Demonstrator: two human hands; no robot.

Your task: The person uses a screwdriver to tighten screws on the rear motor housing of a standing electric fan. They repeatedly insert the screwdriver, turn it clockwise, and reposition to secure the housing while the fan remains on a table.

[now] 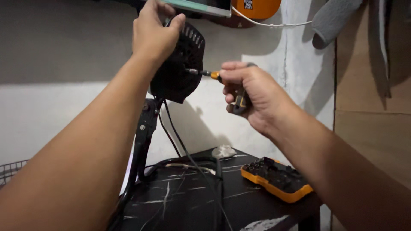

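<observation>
The left hand (153, 32) grips the top of a black motor housing (177, 66), which sits on a thin black stand (143, 137) above the black marble-pattern table (188, 201). The right hand (252, 96) is closed around a screwdriver (204, 73); only its metal tip and orange collar show, touching the housing's right side, and the handle is mostly hidden in the fist. To the right of the housing and lower, an orange bit case (276, 179) lies on the table. The housing's front cannot be seen.

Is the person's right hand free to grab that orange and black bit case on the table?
Probably not at once. The right hand is wrapped around a screwdriver pressed to the black motor housing. Nothing blocks the way down to the bit case, though.
</observation>
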